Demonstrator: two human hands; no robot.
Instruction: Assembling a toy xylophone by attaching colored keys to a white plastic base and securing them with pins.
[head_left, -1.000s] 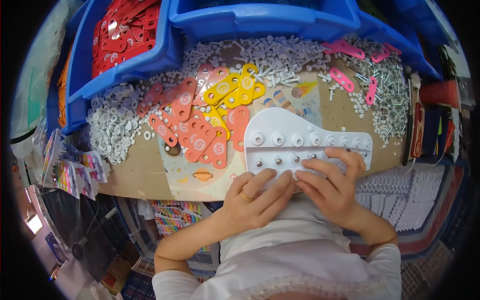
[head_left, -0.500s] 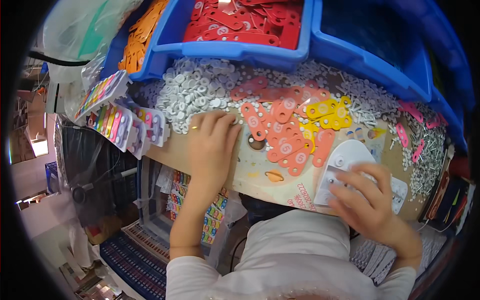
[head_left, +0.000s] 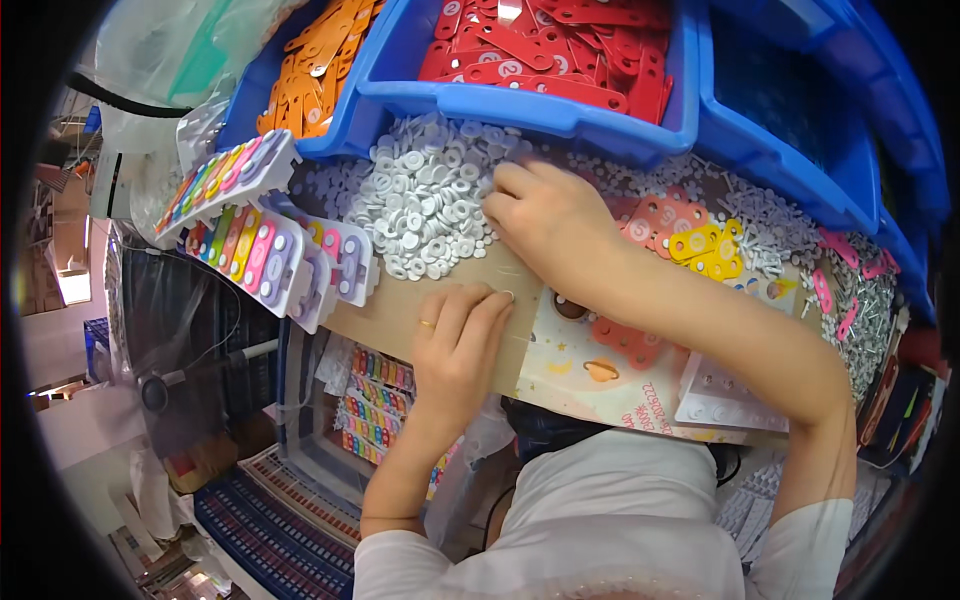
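Observation:
My left hand [head_left: 458, 338] rests on the bare board with its fingers drawn together. A small white piece [head_left: 508, 295] shows at its thumb and fingertips. Stretched across the board, my right hand [head_left: 550, 215] is at the edge of a heap of white washers [head_left: 430, 190]. Its fingers are curled in; the tips are blurred and partly hidden, so what they hold cannot be made out. Behind my right forearm lie coral-pink strips [head_left: 632, 342] with holes and a few yellow strips [head_left: 708, 248]. A white plastic base [head_left: 735, 398] lies near the front edge, partly covered by that forearm.
Blue bins hold orange strips [head_left: 318, 75] and red strips [head_left: 545, 55] at the back; another dark blue bin [head_left: 780, 95] stands right. Metal pins [head_left: 870, 310] and pink strips [head_left: 822, 290] lie far right. Finished toys with colourful bars [head_left: 265, 255] stack at left.
My right hand has left the white base and crossed left to the washers. My left hand now sits nearer the board's front edge, away from the heap. The whole view has shifted slightly.

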